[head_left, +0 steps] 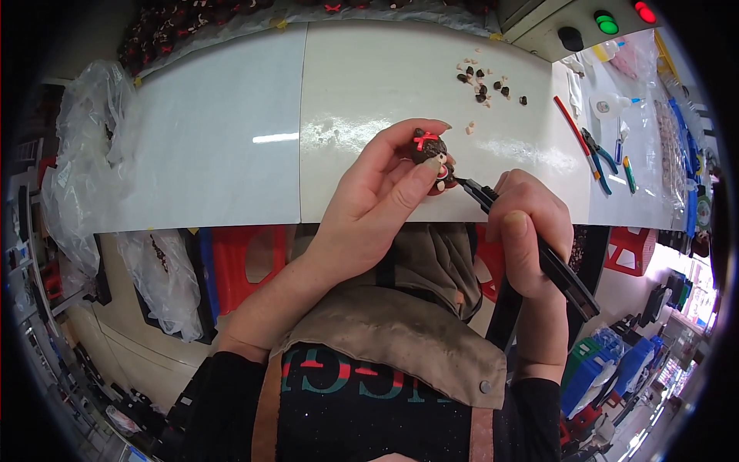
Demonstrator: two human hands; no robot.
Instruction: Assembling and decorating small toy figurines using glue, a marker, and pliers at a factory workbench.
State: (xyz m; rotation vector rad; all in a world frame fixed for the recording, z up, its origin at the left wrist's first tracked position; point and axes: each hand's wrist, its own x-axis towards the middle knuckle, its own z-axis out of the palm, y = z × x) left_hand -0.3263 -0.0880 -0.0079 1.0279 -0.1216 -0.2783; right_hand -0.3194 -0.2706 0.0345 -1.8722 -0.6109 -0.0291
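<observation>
Over the table's front edge, my left hand (pixel 369 192) pinches a small figurine (pixel 428 154) between thumb and fingers. The figurine has dark brown hair, a red bow on top and a small dark body. My right hand (pixel 531 223) is closed round a black utility knife (pixel 568 279), its handle end pointing down toward my right forearm. The knife's tip is at the lower right side of the figurine; whether it cuts in or just touches cannot be made out.
Small dark brown pieces (pixel 481 90) and beige bits (pixel 470 128) lie scattered at the back. To the right are pliers (pixel 599 150), a red stick-like tool (pixel 567 117) and a white bottle (pixel 608 105). A metal box with buttons (pixel 606 22) overhangs the far right. Plastic sheeting (pixel 88 146) hangs left.
</observation>
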